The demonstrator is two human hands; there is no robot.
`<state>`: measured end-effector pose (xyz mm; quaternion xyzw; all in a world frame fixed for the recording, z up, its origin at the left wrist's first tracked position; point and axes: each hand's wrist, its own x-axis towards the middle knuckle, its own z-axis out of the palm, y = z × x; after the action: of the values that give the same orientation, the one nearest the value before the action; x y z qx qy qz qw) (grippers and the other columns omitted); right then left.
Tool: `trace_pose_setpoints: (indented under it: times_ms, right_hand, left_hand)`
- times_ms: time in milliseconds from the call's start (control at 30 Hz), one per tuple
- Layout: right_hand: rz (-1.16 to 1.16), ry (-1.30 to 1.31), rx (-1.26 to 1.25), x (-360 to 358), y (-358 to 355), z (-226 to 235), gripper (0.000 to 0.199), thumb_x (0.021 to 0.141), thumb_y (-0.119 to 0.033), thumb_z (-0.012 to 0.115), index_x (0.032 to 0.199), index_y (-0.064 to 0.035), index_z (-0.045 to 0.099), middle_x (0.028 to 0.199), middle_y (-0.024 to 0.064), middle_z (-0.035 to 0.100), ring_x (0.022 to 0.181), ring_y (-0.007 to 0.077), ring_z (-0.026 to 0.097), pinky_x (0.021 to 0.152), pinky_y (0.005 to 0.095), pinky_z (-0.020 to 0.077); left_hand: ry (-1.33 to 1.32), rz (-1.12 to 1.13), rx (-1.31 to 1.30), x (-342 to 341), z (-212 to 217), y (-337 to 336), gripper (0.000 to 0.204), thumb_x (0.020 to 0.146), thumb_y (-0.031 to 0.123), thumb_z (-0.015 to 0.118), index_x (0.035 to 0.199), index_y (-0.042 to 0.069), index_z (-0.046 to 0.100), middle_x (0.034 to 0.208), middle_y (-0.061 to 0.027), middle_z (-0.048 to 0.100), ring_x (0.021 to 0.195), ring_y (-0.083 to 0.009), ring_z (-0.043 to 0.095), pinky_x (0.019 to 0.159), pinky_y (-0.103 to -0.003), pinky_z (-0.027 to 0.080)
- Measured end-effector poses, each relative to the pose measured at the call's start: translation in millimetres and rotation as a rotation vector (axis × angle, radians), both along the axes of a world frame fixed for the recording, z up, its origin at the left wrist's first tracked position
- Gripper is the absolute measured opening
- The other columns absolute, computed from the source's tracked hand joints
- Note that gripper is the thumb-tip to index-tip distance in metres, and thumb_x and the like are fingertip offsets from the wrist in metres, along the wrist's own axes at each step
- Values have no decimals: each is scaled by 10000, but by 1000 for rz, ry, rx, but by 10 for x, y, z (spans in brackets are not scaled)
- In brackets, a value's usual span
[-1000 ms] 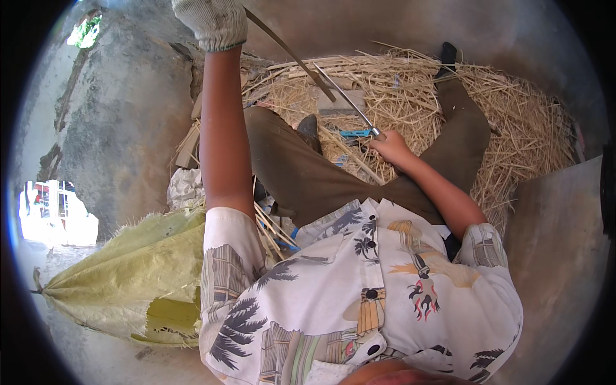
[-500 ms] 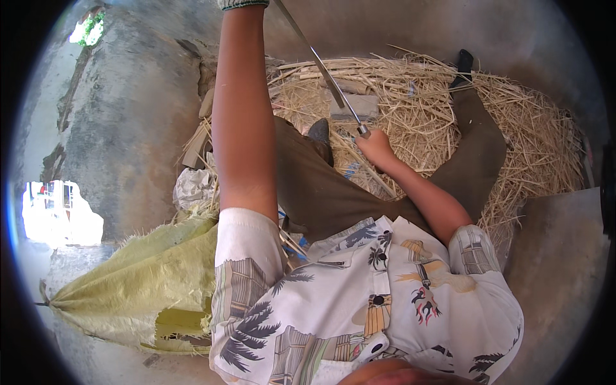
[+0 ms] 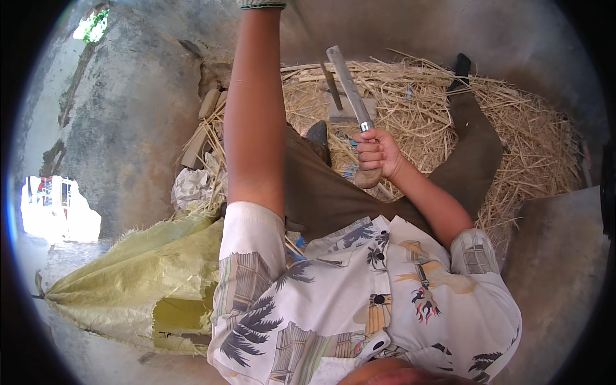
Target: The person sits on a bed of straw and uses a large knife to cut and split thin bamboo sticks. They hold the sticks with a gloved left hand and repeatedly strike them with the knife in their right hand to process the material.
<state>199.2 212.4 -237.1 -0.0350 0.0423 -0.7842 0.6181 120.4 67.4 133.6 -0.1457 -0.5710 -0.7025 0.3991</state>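
Note:
My right hand [image 3: 378, 154] is closed around the wooden handle of a long knife [image 3: 350, 86], its grey blade pointing up and away over my lap. A thin dark strip [image 3: 328, 80] slants down beside the blade to a small grey block [image 3: 343, 115] lying on the straw. My left arm reaches straight up along the left. Only the glove's cuff of my left hand [image 3: 262, 3] shows at the top edge, so its grip is hidden. I sit with legs in brown trousers spread over the straw.
A pile of dry straw [image 3: 526, 147] covers the ground ahead and to the right. Short wood pieces [image 3: 205, 122] and a crumpled white bag [image 3: 189, 189] lie at the left. A torn yellow sack [image 3: 141, 282] spreads at lower left. A concrete slab [image 3: 558, 256] borders the right.
My left arm has risen until the gloved hand left the top of the picture. My right hand has lifted the knife, which now stands steeper.

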Motion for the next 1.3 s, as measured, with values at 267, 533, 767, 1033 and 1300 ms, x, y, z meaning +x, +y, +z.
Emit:
trace_pose_setpoints:
  times_ms: [267,533,767,1033,1300]
  right_hand:
    - [-741,666,769,163,9,690,223,908,-73,619,745,-110,471,540,-53,418,393,49,374,364,254,331]
    - [-1245,965,603,153,-18,889,278,943,-20,604,718,-85,452,550,-25,425,447,72,397,429,262,335]
    - [-742,879,1183,98,-355,-212,205,851,-144,640,720,-37,524,544,-6,454,441,86,421,411,289,334]
    - [-258,581,1100,108,-134,-23,156,794,-118,665,716,-82,535,521,-28,407,370,89,362,343,284,314]
    - [-907,1036,995,134,-204,251,225,860,-124,683,732,-60,509,553,-25,479,418,66,412,392,263,322]
  left_hand:
    - [58,192,107,40,103,-459,464,981,469,619,636,234,415,497,85,336,383,-76,305,368,-256,228]
    - [69,218,117,140,31,-421,460,987,448,615,632,221,429,493,80,354,370,-79,308,357,-258,227]
    - [73,202,143,88,76,-399,461,972,483,623,642,228,426,499,91,328,376,-71,291,360,-255,215]
    - [127,179,85,260,-44,-595,424,982,463,623,682,213,459,520,86,345,384,-58,302,361,-233,237]
    - [48,308,144,249,-712,-722,465,1001,454,605,656,207,416,518,82,317,395,-40,290,370,-231,209]
